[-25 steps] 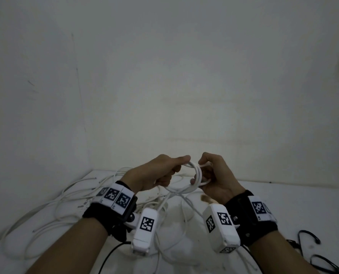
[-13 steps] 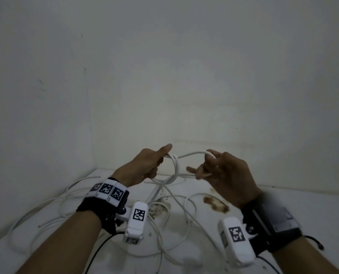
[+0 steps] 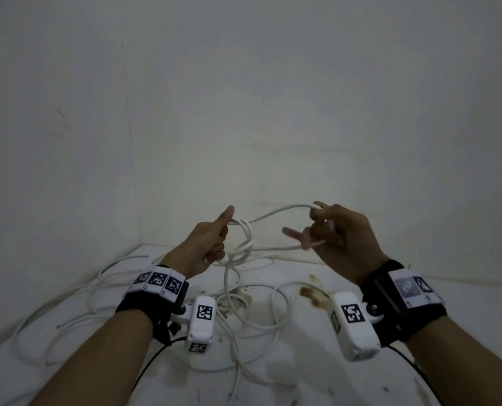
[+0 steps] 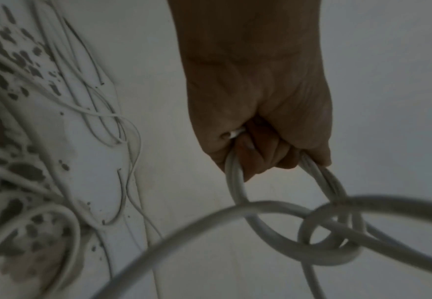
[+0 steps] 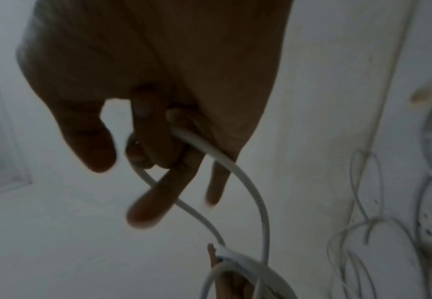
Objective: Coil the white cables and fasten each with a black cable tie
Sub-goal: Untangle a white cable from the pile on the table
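Note:
My left hand (image 3: pixel 214 241) grips a small coil of white cable (image 3: pixel 245 238) held up above the table; the loops hang from its curled fingers (image 4: pixel 258 153) as a coil (image 4: pixel 319 238). From that coil a strand of the same cable (image 3: pixel 276 213) arcs right to my right hand (image 3: pixel 331 232), which holds it in curled fingers while another finger sticks out straight. In the right wrist view the cable (image 5: pixel 235 174) runs out between the fingers (image 5: pixel 153 141) and back down to the coil. No black cable tie shows in these frames.
More white cables (image 3: pixel 243 323) lie tangled across the white table (image 3: pixel 478 361), mostly left and centre. A brown stain (image 3: pixel 314 291) marks the table under my right hand. White walls meet in a corner behind the table's far left.
My hands have moved apart. The right hand has drawn a length of cable out to the right of the coil, and both hands are higher in the view.

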`<move>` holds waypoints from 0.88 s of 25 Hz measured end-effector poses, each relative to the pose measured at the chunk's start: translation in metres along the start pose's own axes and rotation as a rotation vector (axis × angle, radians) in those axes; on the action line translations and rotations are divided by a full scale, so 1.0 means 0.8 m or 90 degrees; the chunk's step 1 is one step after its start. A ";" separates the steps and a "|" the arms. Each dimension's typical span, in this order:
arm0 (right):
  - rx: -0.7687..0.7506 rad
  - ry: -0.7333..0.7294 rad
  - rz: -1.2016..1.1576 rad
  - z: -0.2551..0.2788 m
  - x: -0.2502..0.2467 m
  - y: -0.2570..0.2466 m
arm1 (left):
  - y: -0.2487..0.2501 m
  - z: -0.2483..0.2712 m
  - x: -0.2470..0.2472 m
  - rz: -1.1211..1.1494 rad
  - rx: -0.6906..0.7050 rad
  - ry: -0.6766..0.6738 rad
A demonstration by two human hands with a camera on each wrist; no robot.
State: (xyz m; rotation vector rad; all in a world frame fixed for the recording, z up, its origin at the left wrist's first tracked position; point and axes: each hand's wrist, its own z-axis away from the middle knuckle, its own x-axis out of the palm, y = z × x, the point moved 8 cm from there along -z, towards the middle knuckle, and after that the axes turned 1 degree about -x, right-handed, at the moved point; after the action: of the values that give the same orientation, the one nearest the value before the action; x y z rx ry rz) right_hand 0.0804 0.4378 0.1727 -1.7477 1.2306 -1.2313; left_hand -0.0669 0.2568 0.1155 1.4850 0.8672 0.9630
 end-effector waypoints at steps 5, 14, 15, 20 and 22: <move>-0.064 0.074 1.062 -0.007 -0.043 -0.014 | 0.013 0.002 -0.018 -0.071 0.009 -0.024; -0.080 0.396 1.267 -0.023 -0.081 -0.045 | 0.053 -0.007 -0.007 -0.268 0.103 0.008; -0.027 0.417 1.218 -0.025 -0.088 -0.046 | 0.052 -0.007 -0.005 -0.302 0.117 0.010; 0.220 0.384 0.757 -0.032 -0.146 -0.025 | 0.028 -0.009 -0.035 -0.308 0.086 0.051; 0.206 0.412 0.546 -0.028 -0.160 -0.016 | 0.010 -0.009 -0.050 -0.271 0.054 0.059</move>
State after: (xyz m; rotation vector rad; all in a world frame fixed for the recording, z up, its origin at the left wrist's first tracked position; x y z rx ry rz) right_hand 0.0493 0.5626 0.1511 -0.4481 1.7458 -1.3513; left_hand -0.0895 0.2227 0.1198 1.2607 1.2453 0.6873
